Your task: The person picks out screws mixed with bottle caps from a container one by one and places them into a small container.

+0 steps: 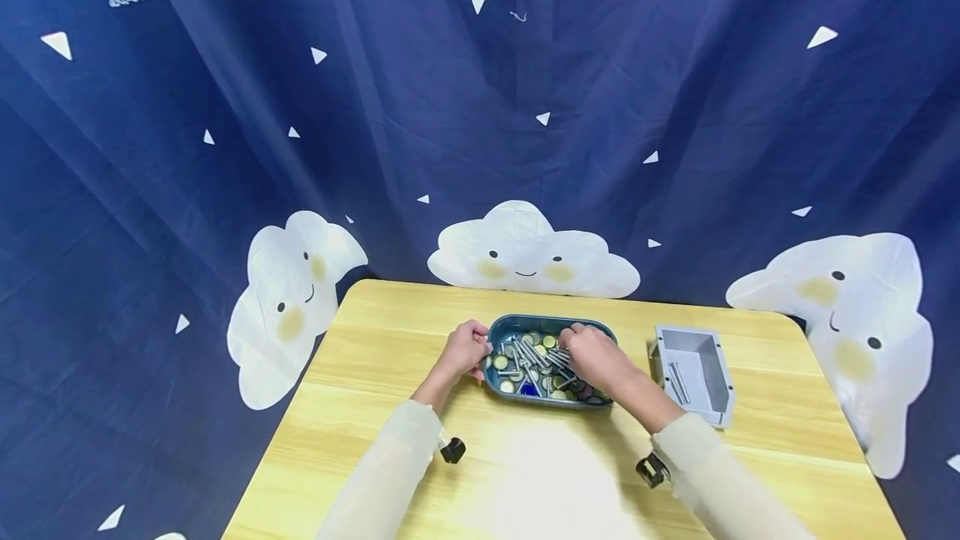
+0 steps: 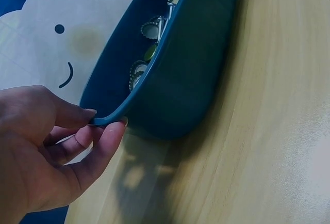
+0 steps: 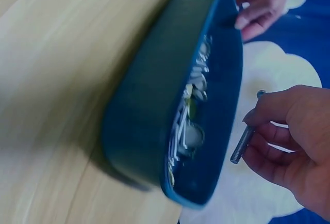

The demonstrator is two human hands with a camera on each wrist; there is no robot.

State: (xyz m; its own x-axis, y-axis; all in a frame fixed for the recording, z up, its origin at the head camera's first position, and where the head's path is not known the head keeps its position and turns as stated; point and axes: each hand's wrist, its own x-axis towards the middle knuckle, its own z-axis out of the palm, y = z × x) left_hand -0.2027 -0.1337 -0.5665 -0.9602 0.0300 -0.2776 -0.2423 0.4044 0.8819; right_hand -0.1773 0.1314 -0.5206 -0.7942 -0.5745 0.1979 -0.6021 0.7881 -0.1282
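Observation:
An oblong dark teal tub [image 1: 555, 320] stands on the table, holding bottle caps [image 1: 500, 362] and several long metal bolts [image 1: 531, 352]. My left hand [image 1: 465, 350] pinches the tub's left end by the rim, thumb at the lip and fingers against the outer wall in the left wrist view. Over the tub's right part, my right hand [image 1: 597, 358] pinches a threaded bolt [image 3: 242, 145] between thumb and fingers. In the right wrist view that bolt hangs apart from the tub wall. Part of the tub's contents is hidden under the right hand in the head view.
To the right of the tub sits a grey open box [image 1: 705, 369] with a few bolts [image 1: 678, 382] inside. The wooden table [image 1: 390, 315] ends at the back against a dark blue curtain [image 1: 480, 107] printed with clouds.

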